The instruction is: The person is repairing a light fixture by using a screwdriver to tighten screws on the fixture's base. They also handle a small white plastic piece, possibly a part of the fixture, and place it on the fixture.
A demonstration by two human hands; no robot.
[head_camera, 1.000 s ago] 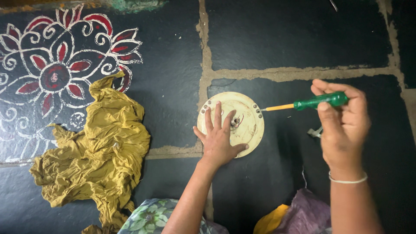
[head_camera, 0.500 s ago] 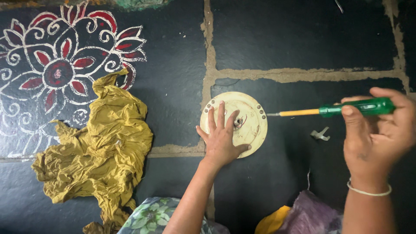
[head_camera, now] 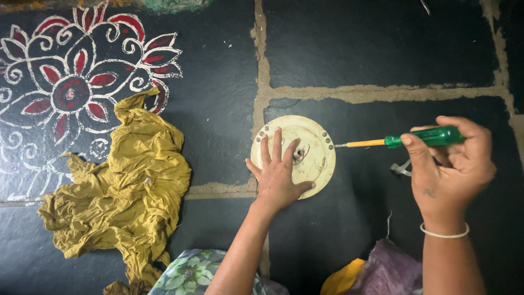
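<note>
One round cream-coloured disc (head_camera: pixel 311 158) lies flat on the dark stone floor (head_camera: pixel 382 49), just below a pale mortar seam and near the middle of the view. It has a small metal hub at its centre and several small screws around its rim; four show on the right side and three on the left. The left hand (head_camera: pixel 277 177) rests palm down on the disc's left half, its fingers (head_camera: pixel 266 150) spread wide and flat, gripping nothing. The right hand (head_camera: pixel 450 164) is closed around one screwdriver (head_camera: pixel 404 140) with a green handle and orange shank, held level with its tip just beside the disc's right rim. One small bent metal piece (head_camera: pixel 401 168) lies on the floor beside that hand. One thin white bangle (head_camera: pixel 445 234) circles the right wrist. Well to the left, one crumpled mustard-yellow cloth (head_camera: pixel 123 191) lies on the floor, overlapping one painted red-and-white flower pattern (head_camera: pixel 71 93) toward the floor's far left corner.
</note>
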